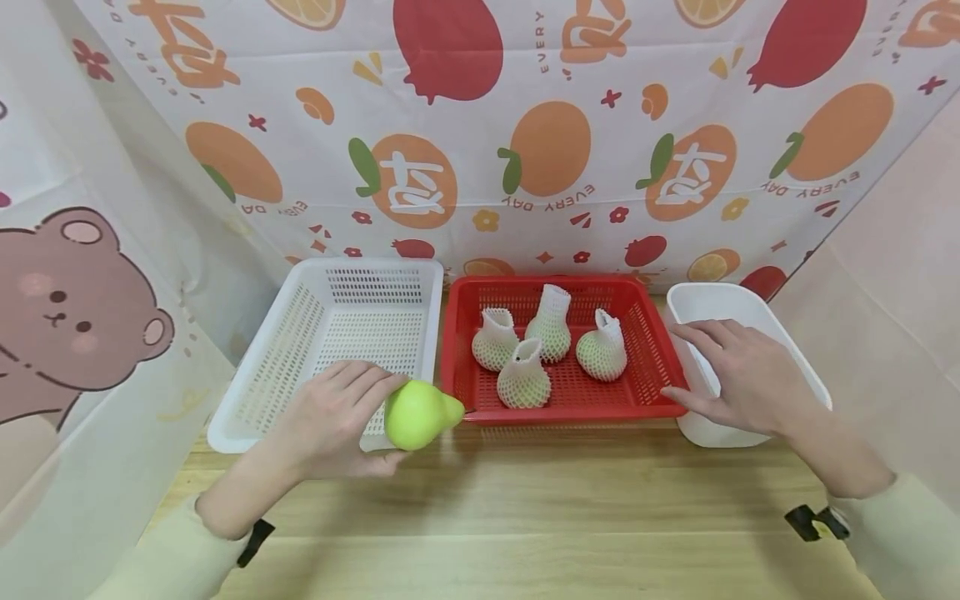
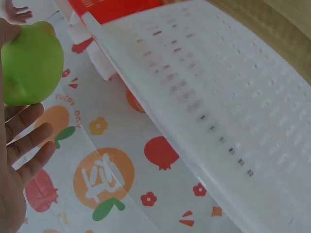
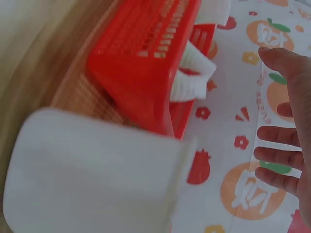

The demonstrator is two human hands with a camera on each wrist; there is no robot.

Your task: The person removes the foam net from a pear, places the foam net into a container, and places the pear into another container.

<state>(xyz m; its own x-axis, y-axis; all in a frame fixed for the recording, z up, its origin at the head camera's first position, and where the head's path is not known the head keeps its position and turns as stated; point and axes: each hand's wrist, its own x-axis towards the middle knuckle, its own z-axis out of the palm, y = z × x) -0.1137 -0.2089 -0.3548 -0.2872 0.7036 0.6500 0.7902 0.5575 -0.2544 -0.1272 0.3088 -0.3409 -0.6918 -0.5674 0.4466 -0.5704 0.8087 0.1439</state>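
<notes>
My left hand (image 1: 341, 417) grips a bare green pear (image 1: 417, 415) over the near right corner of the white basket (image 1: 251, 358). The pear's narrow end points right, toward the red basket (image 1: 555, 414). In the left wrist view the same green pear (image 2: 34, 63) sits between thumb and fingers, above the level of the basket rim. My right hand (image 1: 738, 375) hovers over the white bin (image 1: 787, 337) with fingers spread and nothing in them. Inside the red basket stand several pears in white foam nets, one of them a netted pear (image 1: 523, 383) at the front.
The white basket, red basket and white bin stand side by side along the back of the wooden table (image 1: 540, 508). A fruit-print cloth (image 1: 480, 167) hangs right behind them. To the left hangs a curtain with a bear print (image 1: 82, 308).
</notes>
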